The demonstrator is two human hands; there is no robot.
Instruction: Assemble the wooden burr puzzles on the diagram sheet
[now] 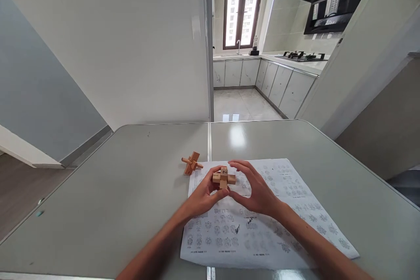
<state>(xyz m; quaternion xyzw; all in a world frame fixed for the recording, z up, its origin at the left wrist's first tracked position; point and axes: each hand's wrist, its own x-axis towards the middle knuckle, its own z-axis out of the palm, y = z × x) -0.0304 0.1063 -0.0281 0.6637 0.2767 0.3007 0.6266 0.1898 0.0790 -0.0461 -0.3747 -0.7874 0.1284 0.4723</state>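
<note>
- Subject item: an interlocking wooden block puzzle [224, 178], held above a printed diagram sheet [226, 237] on the grey table [131, 197]; its upper block bears a dark mark resembling a Z or a 2.
- Left hand [204, 194]: pinches the puzzle, thumb at the near lower side, fingers behind the far left side.
- Right hand [257, 189]: thumb and fingers spread in a C around the puzzle's right side; contact at the fingertips cannot be confirmed.
- Second wooden puzzle [192, 163]: lies beyond the left hand, at the sheet's far left corner, untouched by either hand.
- Step in hand, as judged: two-handed handling of the puzzle, the left supporting it.
- Next move, as judged: working any block calls for a steady left pinch and the right fingers closing squarely on one bar.
</note>
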